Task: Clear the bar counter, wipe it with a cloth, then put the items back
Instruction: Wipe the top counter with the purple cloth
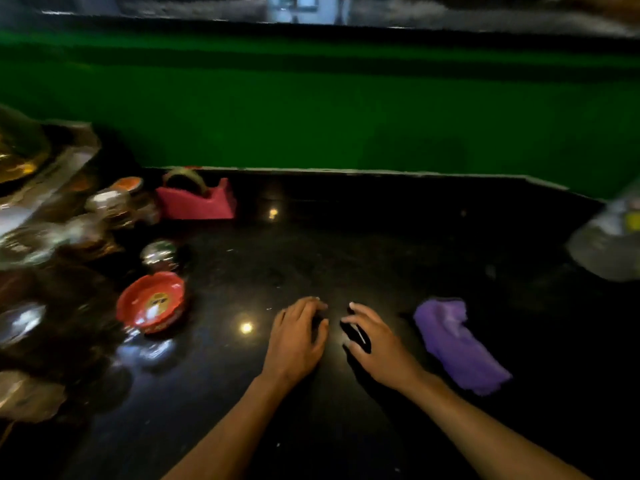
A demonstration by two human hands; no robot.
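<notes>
My left hand [298, 337] and my right hand [375, 344] hover close together over the middle of the black bar counter [346, 244]. The left hand's fingers are loosely bent with nothing visible in them. Under the right hand's spread fingers lies a dark shape with a pale streak; blur hides whether it is a held thing. A crumpled purple cloth [457, 344] lies on the counter just right of my right hand, untouched.
A red ashtray [152, 301], a shiny metal ball-like object [159, 254], a pink tape dispenser [197, 200] and several blurred jars [114, 202] crowd the counter's left side. A clear plastic bag [609, 237] sits at the right edge. A green wall [346, 116] backs the counter.
</notes>
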